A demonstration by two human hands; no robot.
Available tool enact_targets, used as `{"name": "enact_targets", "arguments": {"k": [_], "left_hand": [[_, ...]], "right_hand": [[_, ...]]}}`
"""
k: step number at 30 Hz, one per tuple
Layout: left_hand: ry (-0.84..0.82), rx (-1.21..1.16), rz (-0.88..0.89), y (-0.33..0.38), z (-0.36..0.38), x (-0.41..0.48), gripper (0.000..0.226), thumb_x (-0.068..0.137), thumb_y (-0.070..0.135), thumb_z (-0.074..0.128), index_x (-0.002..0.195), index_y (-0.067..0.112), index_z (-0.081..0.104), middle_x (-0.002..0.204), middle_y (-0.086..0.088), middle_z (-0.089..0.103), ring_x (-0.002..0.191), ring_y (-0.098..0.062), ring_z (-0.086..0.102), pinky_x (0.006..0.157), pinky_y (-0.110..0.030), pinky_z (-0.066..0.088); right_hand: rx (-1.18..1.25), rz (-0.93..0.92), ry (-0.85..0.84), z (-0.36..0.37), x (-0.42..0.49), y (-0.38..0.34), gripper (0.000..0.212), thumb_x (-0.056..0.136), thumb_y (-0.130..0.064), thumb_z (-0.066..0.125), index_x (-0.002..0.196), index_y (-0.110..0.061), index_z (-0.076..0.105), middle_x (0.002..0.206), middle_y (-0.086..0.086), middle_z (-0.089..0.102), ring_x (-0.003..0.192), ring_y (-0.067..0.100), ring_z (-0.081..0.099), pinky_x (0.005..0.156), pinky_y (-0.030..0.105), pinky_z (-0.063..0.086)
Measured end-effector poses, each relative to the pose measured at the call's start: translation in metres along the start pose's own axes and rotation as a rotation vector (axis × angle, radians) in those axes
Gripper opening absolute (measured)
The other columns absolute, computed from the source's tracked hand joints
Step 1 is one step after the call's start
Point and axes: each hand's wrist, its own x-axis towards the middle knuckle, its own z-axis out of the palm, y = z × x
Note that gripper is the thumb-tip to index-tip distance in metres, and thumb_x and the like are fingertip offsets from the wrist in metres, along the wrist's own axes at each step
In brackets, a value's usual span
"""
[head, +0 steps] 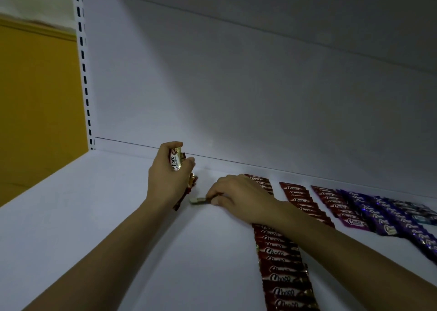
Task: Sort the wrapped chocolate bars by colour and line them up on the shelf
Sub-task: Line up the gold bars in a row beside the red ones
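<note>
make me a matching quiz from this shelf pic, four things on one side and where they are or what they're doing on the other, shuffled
1 left hand
2 right hand
3 red bars
4 purple bars

a far right of the shelf
b holds a bunch of bars up off the shelf
c pinches a single bar down at the shelf
d rows left of the purple ones

Pairs: 1-b, 2-c, 3-d, 4-a
</note>
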Motion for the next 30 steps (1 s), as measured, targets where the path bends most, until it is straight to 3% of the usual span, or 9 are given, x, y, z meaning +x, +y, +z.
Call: {"name": "enact_targets", "arguments": {"k": [3,5,8,12,14,19,23,27,30], "left_hand": [[-0.003,0.018,-0.002,-0.002,0.0,0.002,0.031,0.088,0.012,0.064,0.114,0.026,0.052,0.086,-0.003,0.062,0.073,-0.026,0.067,0.076,-0.049,0.057],[-0.005,0.007,-0.003,-0.002,0.0,0.002,0.032,0.088,0.013,0.063,0.115,0.025,0.052,0.086,-0.004,0.062,0.078,-0.033,0.066,0.079,-0.051,0.056],[-0.001,0.009,-0.001,-0.002,0.001,0.002,0.031,0.089,0.012,0.063,0.115,0.026,0.052,0.085,-0.003,0.062,0.068,-0.023,0.068,0.067,-0.041,0.058],[0.0,0.012,0.004,-0.003,0.003,0.002,0.03,0.089,0.012,0.063,0.113,0.027,0.052,0.083,-0.001,0.062,0.057,-0.012,0.065,0.055,-0.027,0.053],[-0.01,0.02,0.01,-0.003,0.003,0.002,0.03,0.089,0.011,0.063,0.113,0.027,0.052,0.082,0.0,0.06,0.056,-0.01,0.064,0.053,-0.024,0.053],[-0.015,0.047,0.01,-0.003,0.002,0.001,0.032,0.089,0.013,0.063,0.115,0.027,0.052,0.084,0.001,0.062,0.067,-0.024,0.066,0.055,-0.03,0.052],[-0.004,0.06,0.003,-0.006,0.002,0.004,0.031,0.089,0.014,0.063,0.114,0.028,0.051,0.088,-0.004,0.063,0.07,-0.029,0.065,0.053,-0.028,0.049],[-0.05,0.145,0.02,-0.011,0.005,0.002,0.03,0.09,0.018,0.062,0.117,0.028,0.051,0.086,-0.003,0.064,0.071,-0.027,0.066,0.062,-0.037,0.055],[-0.075,0.191,0.018,-0.016,0.008,0.004,0.03,0.091,0.02,0.061,0.118,0.027,0.052,0.085,-0.003,0.065,0.068,-0.024,0.066,0.061,-0.033,0.052]], "right_hand": [[0.067,0.063,0.06,0.002,0.008,0.001,0.023,0.097,-0.022,0.047,0.106,-0.019,0.068,0.098,-0.005,0.07,0.088,0.012,0.061,0.083,0.023,0.033],[0.077,0.13,0.095,-0.001,0.011,0.0,0.025,0.097,-0.026,0.046,0.112,-0.02,0.066,0.104,-0.004,0.068,0.094,0.011,0.058,0.09,0.028,0.037],[-0.043,0.143,0.156,0.002,0.005,-0.007,0.031,0.098,-0.031,0.044,0.121,-0.02,0.061,0.115,-0.002,0.063,0.105,0.014,0.054,0.096,0.033,0.035],[-0.154,-0.037,0.116,0.013,-0.012,-0.033,0.03,0.1,-0.028,0.04,0.102,-0.014,0.067,0.092,0.004,0.065,0.081,0.022,0.056,0.076,0.035,0.038],[-0.267,-0.083,0.078,0.015,-0.01,-0.031,0.026,0.1,-0.02,0.041,0.103,-0.014,0.066,0.089,0.007,0.064,0.076,0.026,0.057,0.072,0.036,0.037],[-0.346,0.133,-0.018,0.013,0.019,0.012,0.035,0.101,-0.029,0.035,0.124,-0.015,0.058,0.108,0.009,0.055,0.1,0.027,0.051,0.083,0.037,0.036],[-0.151,0.236,-0.127,-0.006,0.042,0.047,0.029,0.097,-0.021,0.047,0.119,-0.02,0.066,0.095,0.004,0.053,0.088,0.02,0.048,0.077,0.03,0.034],[-0.025,0.304,0.061,-0.021,0.043,0.065,0.025,0.093,-0.018,0.054,0.113,-0.017,0.069,0.117,0.001,0.065,0.102,0.018,0.058,0.084,0.023,0.041],[0.008,0.307,0.03,-0.025,0.037,0.071,0.022,0.091,-0.018,0.055,0.106,-0.02,0.072,0.115,-0.001,0.066,0.096,0.014,0.059,0.079,0.023,0.042]]}}
